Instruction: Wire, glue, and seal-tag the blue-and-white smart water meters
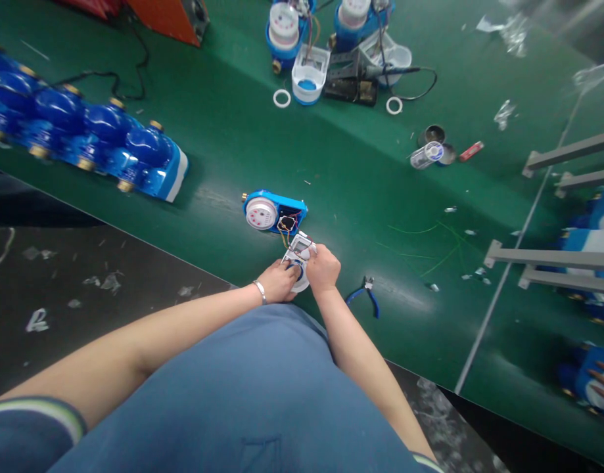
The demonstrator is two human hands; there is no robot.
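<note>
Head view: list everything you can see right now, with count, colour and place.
white cover: one, white, held in both hands, wired to the meter
open meter: one, blue with white dial, just beyond the hands
meter row: several, blue, far left of the table
wired meters: two, blue and white, top centre
white rings: two, near the wired meters
pliers: one, blue handles, right of the hands
table: green
left hand: on the cover, bracelet at the wrist
right hand: on the cover
</note>
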